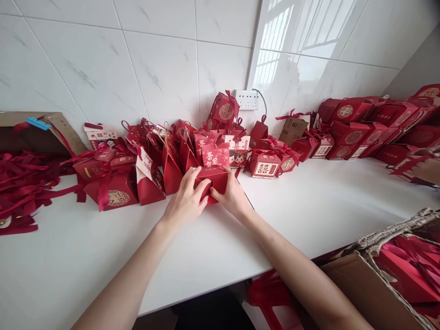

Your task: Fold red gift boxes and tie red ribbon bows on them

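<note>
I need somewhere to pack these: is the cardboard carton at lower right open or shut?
Open: the carton has a torn, uncovered top, and red gift boxes show inside.

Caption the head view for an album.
Two hands grip a small red box at a white table lined with red boxes.

Glossy white tiles (165,82) back matt red paper boxes (120,190).

Room with tiled wall (165,78), white table (206,256)
</note>
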Action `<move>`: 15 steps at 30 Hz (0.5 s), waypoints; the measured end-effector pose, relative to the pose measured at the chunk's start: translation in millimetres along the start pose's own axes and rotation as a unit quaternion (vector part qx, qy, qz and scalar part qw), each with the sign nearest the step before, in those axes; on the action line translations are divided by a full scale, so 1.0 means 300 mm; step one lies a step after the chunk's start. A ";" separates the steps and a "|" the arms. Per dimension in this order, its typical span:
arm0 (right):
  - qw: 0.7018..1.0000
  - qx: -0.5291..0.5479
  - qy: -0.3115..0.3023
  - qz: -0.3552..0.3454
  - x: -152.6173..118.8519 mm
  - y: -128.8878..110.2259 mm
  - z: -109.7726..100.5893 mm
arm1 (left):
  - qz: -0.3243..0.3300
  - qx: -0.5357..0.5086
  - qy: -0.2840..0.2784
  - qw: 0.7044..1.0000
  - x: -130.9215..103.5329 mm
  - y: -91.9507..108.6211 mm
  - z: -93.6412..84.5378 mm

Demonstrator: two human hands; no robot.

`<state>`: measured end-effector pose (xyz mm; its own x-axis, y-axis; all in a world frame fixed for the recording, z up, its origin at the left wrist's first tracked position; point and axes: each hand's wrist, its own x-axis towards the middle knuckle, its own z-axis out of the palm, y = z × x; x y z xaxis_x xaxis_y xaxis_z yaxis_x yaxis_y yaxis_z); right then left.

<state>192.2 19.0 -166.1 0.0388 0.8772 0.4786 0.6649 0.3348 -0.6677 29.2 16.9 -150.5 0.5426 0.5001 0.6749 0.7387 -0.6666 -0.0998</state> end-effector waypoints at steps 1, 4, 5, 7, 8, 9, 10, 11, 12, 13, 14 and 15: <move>1.000 0.002 0.001 0.001 -0.001 0.003 0.000 | -0.010 0.007 0.002 1.000 0.000 0.007 0.000; 1.000 -0.002 0.014 -0.008 -0.008 0.019 0.005 | -0.034 -0.010 0.000 0.999 -0.001 0.030 0.010; 1.000 -0.006 0.020 -0.018 -0.011 0.025 0.007 | -0.041 -0.024 -0.003 0.999 -0.003 0.036 0.016; 0.999 -0.014 0.029 -0.041 -0.015 0.038 0.009 | -0.053 -0.057 -0.008 0.997 -0.008 0.043 0.029; 0.998 -0.017 0.030 -0.050 -0.016 0.043 0.010 | -0.059 -0.072 -0.010 0.996 -0.011 0.044 0.036; 0.998 -0.021 0.029 -0.055 -0.016 0.047 0.009 | -0.064 -0.088 -0.011 0.994 -0.014 0.044 0.042; 0.998 -0.026 0.028 -0.056 -0.015 0.049 0.008 | -0.074 -0.101 -0.009 0.992 -0.017 0.043 0.047; 0.998 -0.033 0.023 -0.051 -0.014 0.050 0.007 | -0.082 -0.113 -0.006 0.990 -0.019 0.043 0.051; 0.998 -0.040 0.017 -0.046 -0.012 0.050 0.006 | -0.085 -0.121 -0.004 0.989 -0.022 0.042 0.053; 0.998 -0.049 0.017 -0.041 -0.011 0.050 0.004 | -0.077 -0.129 -0.009 0.989 -0.024 0.042 0.054; 0.997 -0.057 0.023 -0.039 -0.010 0.051 0.003 | -0.074 -0.133 -0.009 0.988 -0.026 0.042 0.054; 0.997 -0.063 0.027 -0.034 -0.009 0.055 0.004 | -0.075 -0.129 -0.004 0.989 -0.028 0.042 0.051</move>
<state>202.2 22.4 -179.1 0.0288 0.8329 0.5527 0.7551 0.3442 -0.5580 40.2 12.8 -168.6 0.4376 0.6077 0.6627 0.6853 -0.7025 0.1917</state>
